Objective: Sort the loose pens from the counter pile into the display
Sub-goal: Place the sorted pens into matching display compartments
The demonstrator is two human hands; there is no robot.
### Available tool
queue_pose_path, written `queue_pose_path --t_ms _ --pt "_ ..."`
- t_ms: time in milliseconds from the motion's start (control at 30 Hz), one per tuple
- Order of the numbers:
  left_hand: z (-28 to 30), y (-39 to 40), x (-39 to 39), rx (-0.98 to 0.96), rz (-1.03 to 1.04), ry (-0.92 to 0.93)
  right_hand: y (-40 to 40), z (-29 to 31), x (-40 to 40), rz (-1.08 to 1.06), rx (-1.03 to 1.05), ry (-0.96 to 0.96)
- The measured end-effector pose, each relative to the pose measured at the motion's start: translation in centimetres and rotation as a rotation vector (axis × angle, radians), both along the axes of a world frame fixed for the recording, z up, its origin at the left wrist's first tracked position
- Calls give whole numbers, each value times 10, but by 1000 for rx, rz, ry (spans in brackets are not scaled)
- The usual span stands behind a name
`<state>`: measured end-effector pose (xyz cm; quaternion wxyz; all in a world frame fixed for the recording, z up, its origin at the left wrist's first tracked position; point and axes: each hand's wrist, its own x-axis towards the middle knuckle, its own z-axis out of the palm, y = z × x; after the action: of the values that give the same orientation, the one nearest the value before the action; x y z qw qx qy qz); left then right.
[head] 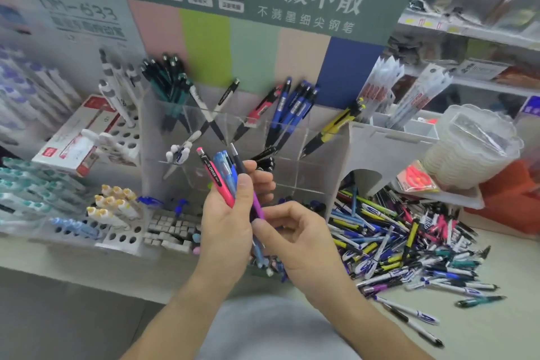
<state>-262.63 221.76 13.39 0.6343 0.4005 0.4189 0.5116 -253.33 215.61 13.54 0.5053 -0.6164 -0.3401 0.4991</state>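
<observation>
My left hand (230, 213) grips a bunch of pens (222, 172) held upright in front of the display: a pink one, blue ones and a dark one. My right hand (295, 231) pinches the lower end of a purple pen (257, 206) in that bunch. The clear acrylic display (306, 155) stands just behind the hands, with black, white, blue, red and yellow pens leaning in its compartments. The loose pen pile (409, 242) covers the counter to the right of my hands.
White holed pen racks (122, 137) and a red-and-white box (79, 131) stand at the left, erasers (172, 231) below them. A grey stand (388, 137) and a stack of plastic cups (473, 149) sit at the right. Store shelves rise behind.
</observation>
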Motion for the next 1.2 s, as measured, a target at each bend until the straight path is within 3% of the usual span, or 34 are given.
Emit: queue_pose_path --t_ms 100,233,400,467,567,733,867,967,1100,1200 --pt "0 2 2 61 -9 97 -1 4 8 -112 124 -120" --pt "3 7 0 37 -17 118 3 20 27 -147 188 -17" --pt "12 14 -6 -196 -187 -63 7 36 55 -369 298 64" --pt "14 15 -12 -251 -295 -155 7 39 74 -462 370 -108" --pt "15 17 -14 -318 -344 -208 10 34 92 -423 381 -476" --pt "19 22 -8 -132 -340 -1 23 10 96 -290 323 -771" --pt "27 23 -3 59 -386 166 26 3 99 -365 333 -925" --pt "33 26 1 160 -388 258 26 21 89 -380 456 -811" --pt "39 34 8 305 -421 335 45 49 73 14 369 -295" --pt "40 43 7 284 -336 361 64 61 73 -25 448 -222"
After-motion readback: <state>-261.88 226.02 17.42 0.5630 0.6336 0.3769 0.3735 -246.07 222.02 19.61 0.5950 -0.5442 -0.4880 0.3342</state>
